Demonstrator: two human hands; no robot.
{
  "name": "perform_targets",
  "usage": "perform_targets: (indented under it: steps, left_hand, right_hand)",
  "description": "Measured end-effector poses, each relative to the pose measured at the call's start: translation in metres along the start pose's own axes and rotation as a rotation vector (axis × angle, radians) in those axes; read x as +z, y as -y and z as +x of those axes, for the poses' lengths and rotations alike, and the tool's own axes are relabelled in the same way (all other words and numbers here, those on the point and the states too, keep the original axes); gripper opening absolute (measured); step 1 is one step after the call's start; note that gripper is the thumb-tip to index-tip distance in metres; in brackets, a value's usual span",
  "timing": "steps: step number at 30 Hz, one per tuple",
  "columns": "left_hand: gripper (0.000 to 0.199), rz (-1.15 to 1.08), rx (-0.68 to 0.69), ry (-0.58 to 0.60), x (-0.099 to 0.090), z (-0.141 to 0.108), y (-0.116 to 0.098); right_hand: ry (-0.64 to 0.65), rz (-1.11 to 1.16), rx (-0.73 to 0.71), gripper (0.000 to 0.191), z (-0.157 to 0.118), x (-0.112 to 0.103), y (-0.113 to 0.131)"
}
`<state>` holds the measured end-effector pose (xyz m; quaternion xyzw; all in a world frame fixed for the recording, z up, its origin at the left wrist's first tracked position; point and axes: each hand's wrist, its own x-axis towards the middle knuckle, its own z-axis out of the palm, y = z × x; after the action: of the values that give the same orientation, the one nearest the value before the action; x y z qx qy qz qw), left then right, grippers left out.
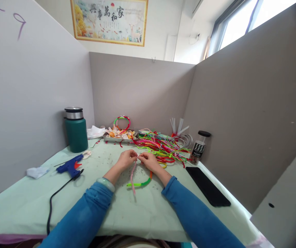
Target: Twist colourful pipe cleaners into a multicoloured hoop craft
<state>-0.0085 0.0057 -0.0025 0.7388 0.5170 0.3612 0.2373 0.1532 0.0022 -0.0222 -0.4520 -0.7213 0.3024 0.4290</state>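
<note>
Pink fuzzy strand [131,177] hangs from both hands [126,159], which pinch it close together over green cloth [122,215].

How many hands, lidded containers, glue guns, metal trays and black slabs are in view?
Hands: 2 (left hand, right hand)
Lidded containers: 2 (green bottle, clear jar)
Glue gun: 1
Metal tray: 1
Black slab: 1
Total: 7
</note>
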Motion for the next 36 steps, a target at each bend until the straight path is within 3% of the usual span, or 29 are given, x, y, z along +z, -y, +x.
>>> perform_targets:
  steps: [16,24,36]
  left_hand:
    - [0.019,0.139,0.1,-0.022,0.0022,-0.005,-0.0046]
    - [0.025,-0.011,0.02,0.062,0.0063,-0.0053,0.0002]
    - [0.028,0.112,0.136,-0.022,0.0048,-0.0045,-0.0008]
  right_hand:
    - [-0.01,0.005,-0.07,0.015,0.0004,0.0016,-0.001]
    - [-0.033,-0.026,-0.032,0.017,0.0004,0.0042,-0.0025]
    - [-0.092,-0.13,-0.043,0.021,0.0011,0.0042,0.0008]
